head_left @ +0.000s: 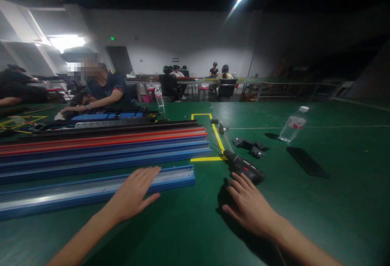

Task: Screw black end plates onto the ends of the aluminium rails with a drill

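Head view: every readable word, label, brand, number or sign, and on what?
No readable text.
Clear plastic bottle with white cap: red marking, too blurred.
Farther clear plastic bottle: red marking, too small.
Black power drill: red and pale marks, too small.
Small green light on grey back wall: no legible characters.

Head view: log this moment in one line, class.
left hand: open, over long blue-and-silver channel; right hand: open, near black power drill; drill: on green table

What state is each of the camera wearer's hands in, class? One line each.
Left hand: open, over the nearest blue rail, not gripping it.
Right hand: open, beside the black drill; touch cannot be told.
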The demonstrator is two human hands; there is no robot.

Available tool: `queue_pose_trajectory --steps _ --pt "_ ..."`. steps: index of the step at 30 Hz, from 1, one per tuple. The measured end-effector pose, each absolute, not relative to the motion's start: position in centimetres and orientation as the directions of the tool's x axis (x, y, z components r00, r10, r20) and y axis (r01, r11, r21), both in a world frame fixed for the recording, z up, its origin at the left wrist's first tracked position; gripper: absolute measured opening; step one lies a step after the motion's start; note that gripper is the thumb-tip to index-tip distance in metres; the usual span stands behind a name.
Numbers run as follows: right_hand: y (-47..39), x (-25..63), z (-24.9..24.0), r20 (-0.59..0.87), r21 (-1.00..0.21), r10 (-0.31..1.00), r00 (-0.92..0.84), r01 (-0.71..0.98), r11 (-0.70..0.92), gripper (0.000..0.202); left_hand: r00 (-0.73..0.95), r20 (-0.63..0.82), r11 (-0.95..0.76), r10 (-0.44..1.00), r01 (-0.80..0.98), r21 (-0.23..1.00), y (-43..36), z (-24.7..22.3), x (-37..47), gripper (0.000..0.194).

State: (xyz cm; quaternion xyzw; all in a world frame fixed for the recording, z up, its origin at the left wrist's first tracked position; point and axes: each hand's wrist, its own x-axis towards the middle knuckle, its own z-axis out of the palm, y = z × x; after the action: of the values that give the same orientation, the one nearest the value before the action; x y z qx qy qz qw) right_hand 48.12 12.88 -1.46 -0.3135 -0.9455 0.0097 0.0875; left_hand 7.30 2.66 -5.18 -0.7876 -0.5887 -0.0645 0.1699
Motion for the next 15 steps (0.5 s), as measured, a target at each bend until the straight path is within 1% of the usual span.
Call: queue_pose_trajectory --steps 3,5,7,10,15 --pt "13.9 48.8 -1.2 0.101 -0.13 0.513 -0.852 0.5 0.856 0.039 0.354 0.293 -0.307 0.888 0.932 -0.193 6.1 -5.2 12.1 0.082" --pt "14.1 48.7 -1.4 0.092 -0.142 0.515 -0.852 0.501 0.854 0.03 0.34 0.279 -0.299 0.898 0.937 -0.182 7.6 -5.3 13.2 0.082" --pt "14.2 48.6 -1.8 0.115 -0.146 0.534 -0.837 0.518 0.843 0.022 0.328 0.273 -0.289 0.904 0.941 -0.175 8.3 -5.7 13.2 0.076" --pt "14.1 49.1 -2.4 0.176 -0.168 0.529 -0.83 0.505 0.847 0.014 0.33 0.292 -0.288 0.897 0.941 -0.18 8.2 -6.5 12.2 0.068" --pt "13.5 51.4 -2.7 0.251 -0.195 0.49 -0.835 0.452 0.871 0.012 0.331 0.298 -0.284 0.895 0.94 -0.188 7.0 -7.1 11.2 0.068"
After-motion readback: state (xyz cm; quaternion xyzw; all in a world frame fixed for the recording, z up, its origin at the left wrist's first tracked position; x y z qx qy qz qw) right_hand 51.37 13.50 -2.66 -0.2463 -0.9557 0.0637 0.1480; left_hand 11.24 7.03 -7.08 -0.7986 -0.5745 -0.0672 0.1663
